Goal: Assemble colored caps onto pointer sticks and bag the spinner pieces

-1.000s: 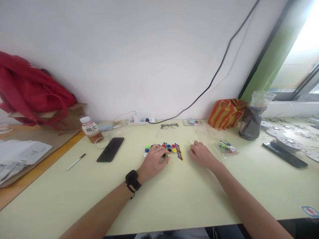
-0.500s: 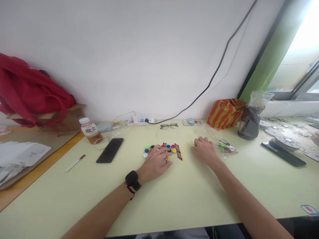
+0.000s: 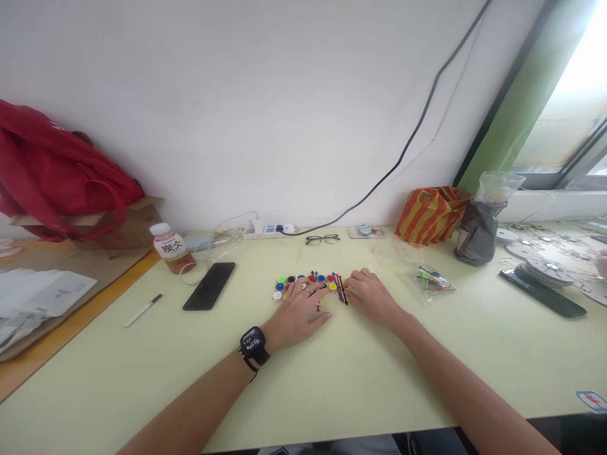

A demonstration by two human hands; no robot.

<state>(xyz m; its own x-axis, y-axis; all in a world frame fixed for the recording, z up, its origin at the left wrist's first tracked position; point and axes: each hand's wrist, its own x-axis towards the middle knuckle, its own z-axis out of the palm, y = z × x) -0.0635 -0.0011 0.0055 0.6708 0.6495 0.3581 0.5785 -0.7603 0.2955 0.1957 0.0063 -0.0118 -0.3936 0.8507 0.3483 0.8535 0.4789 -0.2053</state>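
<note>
Bright daylight from the window (image 3: 576, 107) (blown out at right), soft shadows, wide-angle bending at edges

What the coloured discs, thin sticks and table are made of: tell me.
Coloured discs: likely moulded plastic, with bright solid colours and a slight gloss.
Thin sticks by the right hand: probably plastic too, in the same saturated colours; too small to be sure.
Table: seemingly laminate, smooth pale green with a low sheen and no grain.

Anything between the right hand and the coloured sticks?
Nothing visible. The right hand meets the coloured sticks from their right; the left hand rests on the round pieces to their left.
</note>
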